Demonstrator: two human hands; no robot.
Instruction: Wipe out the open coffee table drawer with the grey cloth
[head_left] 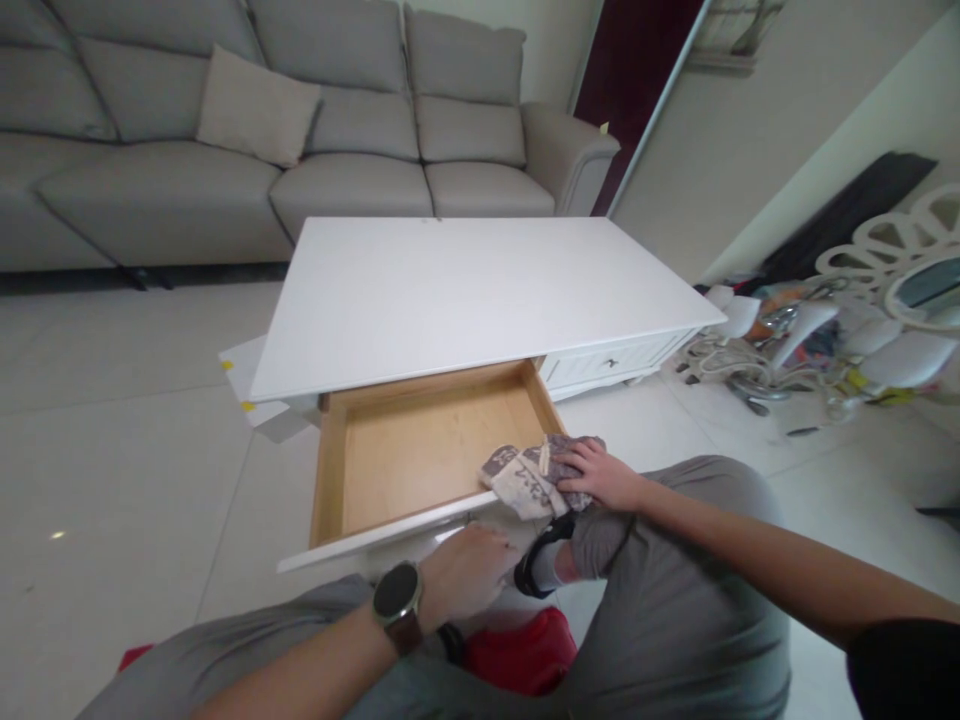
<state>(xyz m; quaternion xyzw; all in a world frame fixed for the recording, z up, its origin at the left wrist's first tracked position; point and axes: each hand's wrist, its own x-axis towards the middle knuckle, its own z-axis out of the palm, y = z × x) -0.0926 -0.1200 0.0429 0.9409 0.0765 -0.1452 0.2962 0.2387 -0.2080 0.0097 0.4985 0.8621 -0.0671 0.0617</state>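
Note:
A white coffee table [457,290] stands before me with its left drawer [420,430] pulled out, showing a bare light-wood inside. At the drawer's front right corner, my right hand [600,475] has its fingers over a patterned grey and cream cloth [536,480], gripping it. The cloth drapes over the drawer's front edge. Just outside the white drawer front [352,545], nearer to me, is my left hand [469,570], with a watch [397,592] on the wrist. Its fingers are bent and blurred, and I cannot tell whether they touch anything.
My knees flank the drawer, and a red object [521,650] lies between my legs. Beside the table's left end sits a white box [251,385] with yellow marks. A grey sofa [352,180] runs behind. White lamp parts [802,340] clutter the floor at right.

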